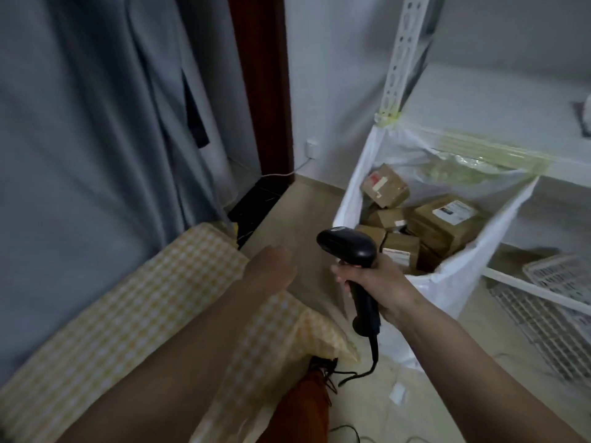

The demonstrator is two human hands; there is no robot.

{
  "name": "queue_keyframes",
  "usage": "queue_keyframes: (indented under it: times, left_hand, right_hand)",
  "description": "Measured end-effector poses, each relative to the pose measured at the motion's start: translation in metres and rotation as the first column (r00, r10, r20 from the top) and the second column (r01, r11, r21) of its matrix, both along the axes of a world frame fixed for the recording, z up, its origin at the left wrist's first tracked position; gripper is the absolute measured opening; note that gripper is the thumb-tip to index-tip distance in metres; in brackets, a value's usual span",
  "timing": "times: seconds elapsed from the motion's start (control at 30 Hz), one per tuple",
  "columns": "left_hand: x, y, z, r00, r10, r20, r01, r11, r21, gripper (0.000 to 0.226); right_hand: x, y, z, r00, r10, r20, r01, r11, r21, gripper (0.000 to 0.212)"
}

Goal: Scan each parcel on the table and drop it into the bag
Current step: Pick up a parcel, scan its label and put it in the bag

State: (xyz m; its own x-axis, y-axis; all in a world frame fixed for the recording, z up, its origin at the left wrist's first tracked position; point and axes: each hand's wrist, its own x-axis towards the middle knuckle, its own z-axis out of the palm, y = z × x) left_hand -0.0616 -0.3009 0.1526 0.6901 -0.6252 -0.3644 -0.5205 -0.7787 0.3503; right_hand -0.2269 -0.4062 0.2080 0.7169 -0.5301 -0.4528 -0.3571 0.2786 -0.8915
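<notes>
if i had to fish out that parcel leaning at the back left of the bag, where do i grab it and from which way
Probably from straight above, through the bag's open mouth. The tilted parcel sits on top of the pile, its labelled face turned up and nothing over it. Span that face and pinch its two opposite side edges. The left hand is empty; the right hand holds the scanner.

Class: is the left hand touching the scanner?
Apart. The head view shows bare floor between the open left hand and the scanner held by the right hand.
</notes>
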Motion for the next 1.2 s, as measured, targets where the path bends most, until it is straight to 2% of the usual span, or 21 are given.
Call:
queue_keyframes:
  times: [0.17,0.3,0.43,0.67,0.97,1.07,1.2]
  left_hand:
    - [-0.026,0.123,-0.006,0.992,0.118,-0.047,-0.112,0.988,0.103,0.051]
    - [-0.045,0.209,0.003,0.959,0.282,-0.007,-0.28,0.954,0.106,0.052]
    - [-0.059,0.28,0.012,0.899,0.437,0.037,-0.438,0.891,0.119,0.05]
    - [-0.084,0.401,0.006,0.775,0.631,0.024,-0.628,0.766,0.137,0.05]
    - [-0.104,0.576,-0.002,0.594,0.803,-0.052,-0.789,0.594,0.156,0.048]
    - [-0.104,0.634,-0.01,0.567,0.82,-0.082,-0.799,0.571,0.19,0.052]
    - [-0.096,0.705,-0.029,0.56,0.82,-0.114,-0.794,0.571,0.208,0.054]
  right_hand:
    - [-0.002,0.072,0.01,0.985,0.169,0.02,-0.168,0.985,-0.027,0.011]
    - [0.013,0.127,0.012,0.947,0.32,0.015,-0.32,0.947,-0.02,0.012]
    - [0.026,0.187,0.009,0.877,0.48,0.014,-0.48,0.877,-0.003,0.018]
    - [0.045,0.292,0.006,0.733,0.679,0.029,-0.679,0.734,-0.002,0.018]
    - [0.083,0.455,-0.004,0.58,0.814,-0.033,-0.814,0.58,0.009,0.02]
    - [0.096,0.511,-0.013,0.559,0.826,-0.07,-0.827,0.561,0.015,0.023]
    - [0.115,0.58,-0.033,0.584,0.803,-0.117,-0.804,0.592,0.049,0.025]
